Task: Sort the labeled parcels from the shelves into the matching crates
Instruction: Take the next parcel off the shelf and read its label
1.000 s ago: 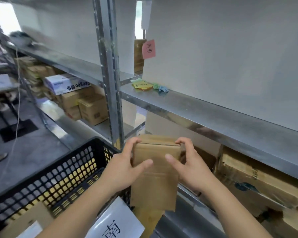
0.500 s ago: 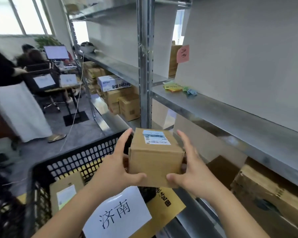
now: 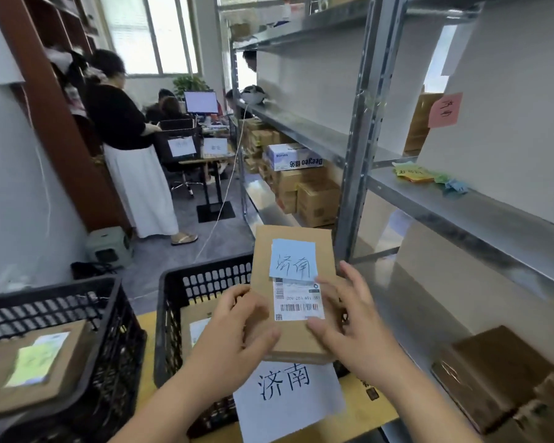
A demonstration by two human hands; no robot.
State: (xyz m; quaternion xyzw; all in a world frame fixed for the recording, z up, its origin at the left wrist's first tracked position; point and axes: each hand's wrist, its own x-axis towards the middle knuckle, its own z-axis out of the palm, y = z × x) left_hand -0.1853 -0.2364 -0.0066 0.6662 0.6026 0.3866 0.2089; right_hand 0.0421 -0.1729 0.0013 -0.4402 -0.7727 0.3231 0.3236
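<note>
- Cardboard parcel, flat and tan, sits between 2 hands above the black crate at centre frame, its near edge over the crate's paper tag at 6 o'clock.
- Left hand curls its fingers around the parcel's left edge, thumb pressed on the top face; right hand has its thumb on the near right corner while its fingers spread loosely past the right side, so that hold looks light.
- Long axis runs from 6 o'clock to 12 o'clock, away from the person, face up; the blue handwritten note lies toward the far end, the printed shipping label nearer the person.
- Risk, as judged: with the right fingers splayed, the parcel could tip and slide off toward the metal shelf at 3 o'clock rather than into the crate.
- Risk, as judged: a 2nd crate stands at 9 o'clock; a hurried drop could land the parcel in the wrong one, and the blue note looks loosely attached.
</note>
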